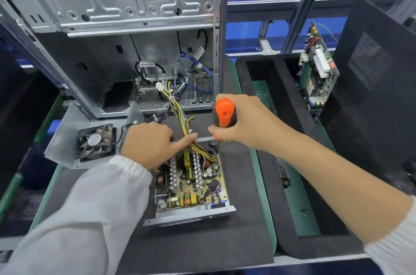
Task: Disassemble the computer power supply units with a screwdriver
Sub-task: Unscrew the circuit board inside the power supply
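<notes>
One opened power supply unit (191,187) on black mat (236,241), before computer case (126,27); sheet-metal tray likely stiff, moderately heavy; circuit board fragile, so hold by tray walls; long axis runs toward the case, wire bundle (180,115) at far end; left hand (148,143) presses wires aside, forefinger extended; right hand (245,121) grips upright screwdriver (224,115).

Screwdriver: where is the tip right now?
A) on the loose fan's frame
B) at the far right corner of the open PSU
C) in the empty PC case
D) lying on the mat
B: the right hand holds the orange-handled screwdriver upright, its shaft dropping into the far right corner of the open power supply, beside the yellow wire bundle.
</notes>
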### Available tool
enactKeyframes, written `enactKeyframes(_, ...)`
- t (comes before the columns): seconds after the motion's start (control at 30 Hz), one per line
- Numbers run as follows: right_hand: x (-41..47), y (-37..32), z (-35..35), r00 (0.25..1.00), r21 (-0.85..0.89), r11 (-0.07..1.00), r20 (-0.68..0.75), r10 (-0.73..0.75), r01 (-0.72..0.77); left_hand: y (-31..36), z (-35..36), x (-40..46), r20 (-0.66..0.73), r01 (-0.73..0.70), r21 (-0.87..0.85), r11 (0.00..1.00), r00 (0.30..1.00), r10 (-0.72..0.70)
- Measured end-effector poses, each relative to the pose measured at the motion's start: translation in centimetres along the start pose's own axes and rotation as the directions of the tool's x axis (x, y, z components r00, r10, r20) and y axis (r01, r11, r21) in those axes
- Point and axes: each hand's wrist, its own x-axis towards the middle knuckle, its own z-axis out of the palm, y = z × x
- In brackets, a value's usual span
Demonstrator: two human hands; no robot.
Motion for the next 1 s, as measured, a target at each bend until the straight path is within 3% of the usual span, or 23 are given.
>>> enactKeyframes(0.07, 0.5, 0.1, -0.5, 0.998, 0.01, 1.0, 0.062, 0.013, -0.014, -0.4, -1.5, -0.4, -0.082, -0.038, -0.034, 0.999, 0.996, 0.035)
enactKeyframes(0.17, 1.6, 0.1, -1.0, 0.986, -0.021, 1.0, 0.167, -0.005, 0.009, 1.0, -3.5, -1.0, -0.253, -0.153, -0.36, 0.92, 0.966, 0.061)
enactKeyframes(0.2, 1.8, 0.0, -1.0, 0.979, -0.037, 0.999, 0.201, -0.021, 0.029, 1.7, -3.9, -0.7, -0.23, -0.168, -0.482, 0.86, 0.971, 0.061)
enactKeyframes(0.27, 2.3, -0.2, -0.9, 0.965, -0.067, 0.996, 0.258, -0.042, 0.061, 3.0, -4.4, 0.3, -0.049, -0.102, -0.697, 0.709, 0.994, 0.095)
enactKeyframes(0.37, 2.5, -0.6, -1.0, 0.96, -0.101, 0.992, 0.275, -0.045, 0.075, 3.7, -4.2, 2.1, 0.088, -0.014, -0.866, 0.499, 0.98, 0.18)
enactKeyframes(0.53, 2.3, -1.3, -2.0, 0.969, -0.322, 0.945, 0.245, 0.018, 0.063, 3.9, -2.5, 2.5, 0.109, 0.044, -0.944, 0.326, 0.977, 0.185)
enactKeyframes(0.6, 2.0, -2.0, -2.7, 0.983, -0.429, 0.903, 0.17, 0.067, 0.012, 3.8, -2.0, 2.4, 0.087, 0.026, -0.93, 0.366, 0.985, 0.152)
enactKeyframes(0.7, 1.8, -3.3, -3.1, 0.996, -0.646, 0.76, 0.093, -0.009, 0.067, 3.8, -1.3, 2.5, 0.037, -0.015, -0.867, 0.498, 0.995, 0.094)
enactKeyframes(0.77, 1.7, -4.0, -2.8, 0.989, -0.676, 0.73, 0.146, -0.005, 0.103, 3.7, -1.2, 2.7, 0.053, -0.007, -0.863, 0.504, 0.993, 0.105)
enactKeyframes(0.93, 1.4, -4.6, -4.0, 0.946, -0.665, 0.725, 0.319, 0.062, 0.177, 2.5, -2.7, 4.0, 0.098, -0.022, -0.949, 0.316, 0.929, 0.357)
enactKeyframes(1.0, 1.4, -4.8, -4.4, 0.915, -0.657, 0.728, 0.389, 0.102, 0.198, 2.5, -3.0, 4.5, 0.108, -0.023, -0.957, 0.288, 0.897, 0.428)
